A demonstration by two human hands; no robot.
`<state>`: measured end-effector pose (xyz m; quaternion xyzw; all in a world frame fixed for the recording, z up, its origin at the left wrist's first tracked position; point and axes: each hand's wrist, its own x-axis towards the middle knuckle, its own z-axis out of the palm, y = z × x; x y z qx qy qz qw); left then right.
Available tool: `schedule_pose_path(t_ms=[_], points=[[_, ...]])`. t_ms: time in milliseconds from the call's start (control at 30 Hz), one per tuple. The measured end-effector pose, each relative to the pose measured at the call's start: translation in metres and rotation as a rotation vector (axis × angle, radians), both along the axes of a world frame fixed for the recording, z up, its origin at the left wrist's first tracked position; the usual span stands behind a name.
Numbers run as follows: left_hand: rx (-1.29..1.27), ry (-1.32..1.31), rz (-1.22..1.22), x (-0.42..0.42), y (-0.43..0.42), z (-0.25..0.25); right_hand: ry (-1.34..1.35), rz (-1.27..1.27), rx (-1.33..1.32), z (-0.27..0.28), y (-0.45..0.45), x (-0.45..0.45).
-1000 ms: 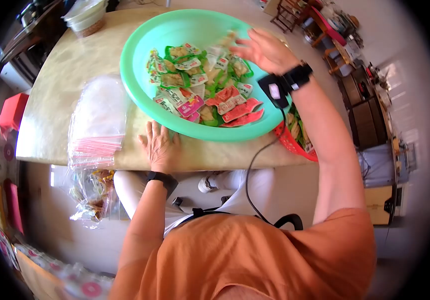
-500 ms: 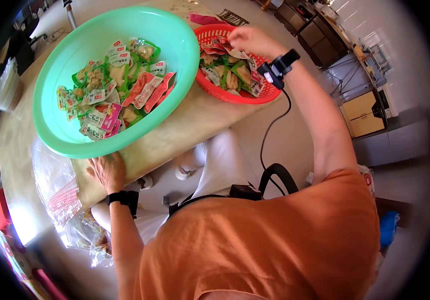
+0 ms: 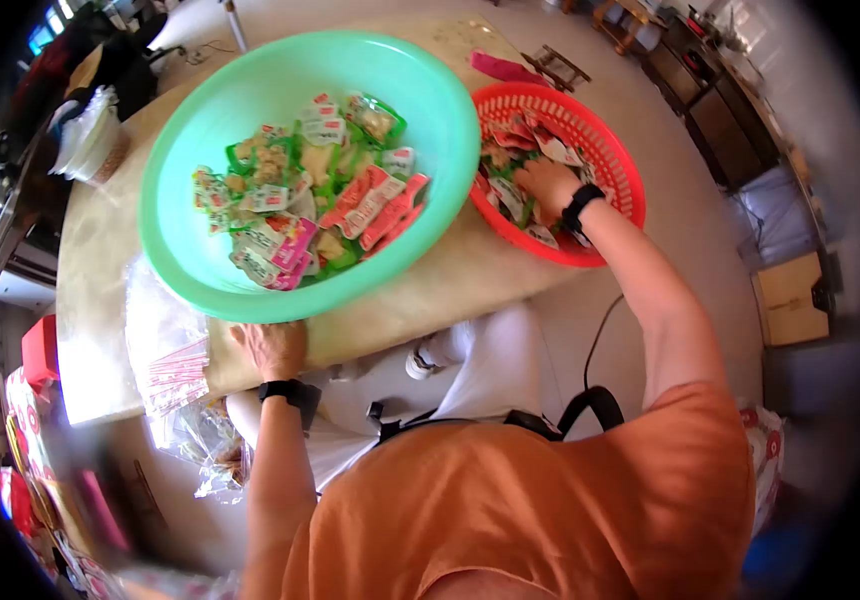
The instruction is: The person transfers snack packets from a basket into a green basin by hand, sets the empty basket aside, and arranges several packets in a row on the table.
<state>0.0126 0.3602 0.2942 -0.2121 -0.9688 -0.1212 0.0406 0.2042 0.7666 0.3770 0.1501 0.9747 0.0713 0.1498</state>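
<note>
My left hand [image 3: 275,348] lies on the table edge, fingers spread and partly under the rim of a large green basin [image 3: 175,255]. Inside the basin is a pile of small snack packets [image 3: 270,197], green and white ones with some red and pink ones. To its right stands a red perforated basket [image 3: 622,172], also holding packets. My right hand [image 3: 547,186] reaches down into that basket among the packets. Its fingertips are hidden, and I cannot make out what they hold, if anything.
Clear plastic bags with pink stripes [image 3: 178,375] lie at the left table edge. A lidded tub [image 3: 100,150] is at the back left. Beyond the basket are a pink item [image 3: 505,68] and a small wooden stool [image 3: 560,68]. Another bag [image 3: 212,450] hangs below the table.
My right hand has moved from over the green basin to the red basket and down into it. My left hand stays on the table edge. The view has shifted.
</note>
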Motion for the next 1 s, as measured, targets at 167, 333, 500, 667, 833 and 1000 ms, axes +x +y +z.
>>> schedule_pose_path(t_ms=[167, 333, 500, 667, 833, 1000], points=[[-0.115, -0.085, 0.012, 0.005, 0.008, 0.019, -0.052, 0.000, -0.008, 0.003, 0.011, 0.015], [0.011, 0.064, -0.014, 0.002, 0.007, 0.006, -0.037, -0.017, 0.019, 0.005, 0.014, 0.030], [-0.135, -0.058, 0.013, 0.003, 0.007, 0.012, -0.013, -0.101, -0.029, 0.025, 0.022, 0.046], [-0.123, -0.017, 0.009, 0.000, 0.001, 0.003, 0.297, -0.280, -0.476, 0.057, 0.041, 0.049], [-0.049, -0.006, 0.010, -0.001, 0.002, -0.002, 0.724, -0.149, -1.051, 0.106, -0.004, -0.018], [-0.002, 0.007, -0.006, 0.000, 0.001, 0.002, 0.976, -0.084, -1.588, 0.116, -0.036, -0.106]])
